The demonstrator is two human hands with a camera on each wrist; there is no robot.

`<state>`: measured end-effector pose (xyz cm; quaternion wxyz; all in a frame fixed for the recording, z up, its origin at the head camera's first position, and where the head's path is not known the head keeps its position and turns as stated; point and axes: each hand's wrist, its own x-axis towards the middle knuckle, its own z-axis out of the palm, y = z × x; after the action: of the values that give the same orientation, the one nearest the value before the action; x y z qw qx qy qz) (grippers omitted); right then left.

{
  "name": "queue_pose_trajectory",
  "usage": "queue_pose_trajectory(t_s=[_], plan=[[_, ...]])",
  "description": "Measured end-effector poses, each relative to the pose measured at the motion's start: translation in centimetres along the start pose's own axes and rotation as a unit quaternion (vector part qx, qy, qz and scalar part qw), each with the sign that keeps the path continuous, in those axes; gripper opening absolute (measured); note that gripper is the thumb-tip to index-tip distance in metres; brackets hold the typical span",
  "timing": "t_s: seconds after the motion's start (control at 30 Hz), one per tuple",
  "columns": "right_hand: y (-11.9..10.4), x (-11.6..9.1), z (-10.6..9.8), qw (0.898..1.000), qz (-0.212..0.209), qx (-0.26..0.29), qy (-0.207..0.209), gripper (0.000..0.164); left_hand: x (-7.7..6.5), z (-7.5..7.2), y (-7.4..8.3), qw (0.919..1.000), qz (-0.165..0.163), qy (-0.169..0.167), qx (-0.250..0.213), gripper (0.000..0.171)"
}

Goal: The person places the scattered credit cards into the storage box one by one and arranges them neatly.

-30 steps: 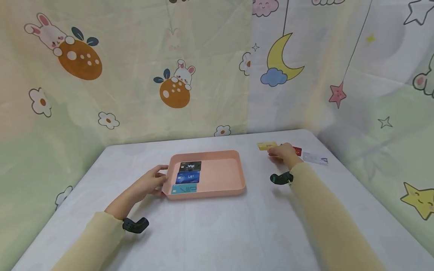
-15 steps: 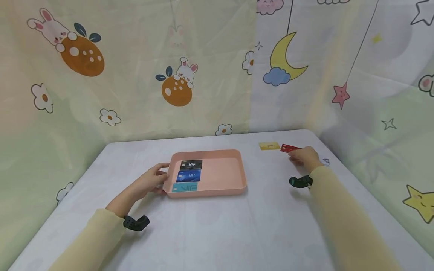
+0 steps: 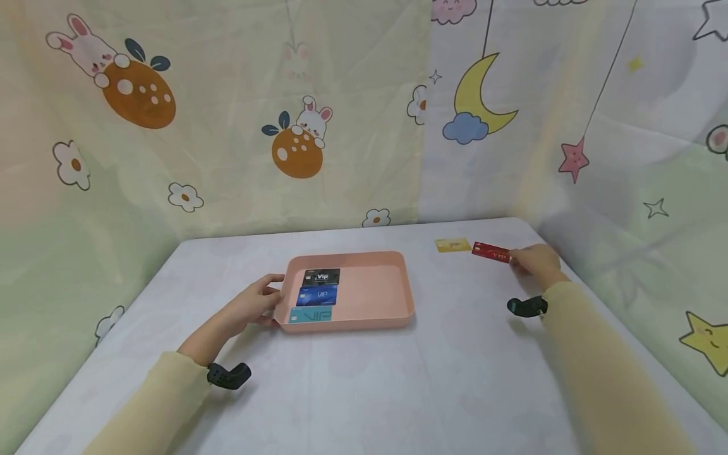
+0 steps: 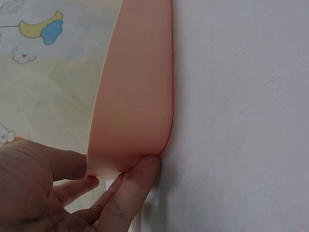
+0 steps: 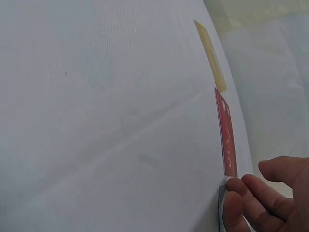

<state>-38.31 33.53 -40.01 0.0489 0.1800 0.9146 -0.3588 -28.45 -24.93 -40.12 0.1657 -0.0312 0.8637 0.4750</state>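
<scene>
A pink tray (image 3: 375,287) stands on the table, with a black VIP card (image 3: 321,277), a blue VIP card (image 3: 317,295) and a teal VIP card (image 3: 310,314) in a column along its left side. My left hand (image 3: 256,302) holds the tray's near left corner, thumb low on the wall and fingers up at the rim. To the right, my right hand (image 3: 537,262) has its fingertips on a whitish card (image 5: 222,193), mostly hidden by the fingers. Just beyond those fingertips lies a red VIP card (image 3: 491,252), and left of that a gold card (image 3: 452,245).
A white cloth covers the table (image 3: 364,392). Printed fabric walls (image 3: 352,82) rise behind it and along both sides. The gold and red cards lie near the table's back edge.
My right hand has moved right, from beside the gold card past the red card to the whitish card, which it now covers. The left hand stays at the tray.
</scene>
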Motion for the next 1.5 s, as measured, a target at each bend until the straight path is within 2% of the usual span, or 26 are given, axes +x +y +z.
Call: queue_pose_trajectory(t_s=[0.17,0.4,0.53,0.63,0.77,0.87,1.2,1.37,1.5], plan=[[1.4,0.4,-0.7,1.000,-0.002,0.008,-0.007,0.057,0.1,0.0,0.0,1.0000,0.000,0.003,-0.002,0.060],[1.9,-0.9,-1.6,0.999,0.025,0.026,0.036,0.053,0.2,-0.1,0.0,1.0000,-0.004,0.000,0.001,0.060],[2.3,-2.0,-2.2,0.998,0.031,-0.029,0.051,0.063,0.3,-0.1,-0.1,1.0000,-0.004,-0.001,0.003,0.060],[2.7,-2.3,-2.7,0.995,0.038,-0.078,0.054,0.080,0.3,-0.2,-0.2,1.0000,-0.004,0.003,0.004,0.060],[3.4,-1.9,-3.2,0.990,0.039,-0.127,0.041,0.103,0.2,-0.3,-0.2,1.0000,-0.001,0.004,0.009,0.060],[3.8,-1.4,-3.4,0.988,0.039,-0.145,0.031,0.112,0.2,-0.3,-0.2,1.0000,-0.001,0.003,0.006,0.060],[3.5,-2.4,-3.5,0.984,0.050,-0.172,0.017,0.100,0.4,0.0,-0.4,0.9999,-0.001,0.001,0.010,0.060],[3.2,-2.9,-3.4,0.983,0.026,-0.176,0.033,0.096,0.2,0.0,-0.4,1.0000,0.003,-0.002,-0.005,0.059],[3.4,-2.8,-3.2,0.988,-0.003,-0.145,0.058,0.088,0.0,0.0,-0.3,0.9999,0.009,-0.005,-0.010,0.058]])
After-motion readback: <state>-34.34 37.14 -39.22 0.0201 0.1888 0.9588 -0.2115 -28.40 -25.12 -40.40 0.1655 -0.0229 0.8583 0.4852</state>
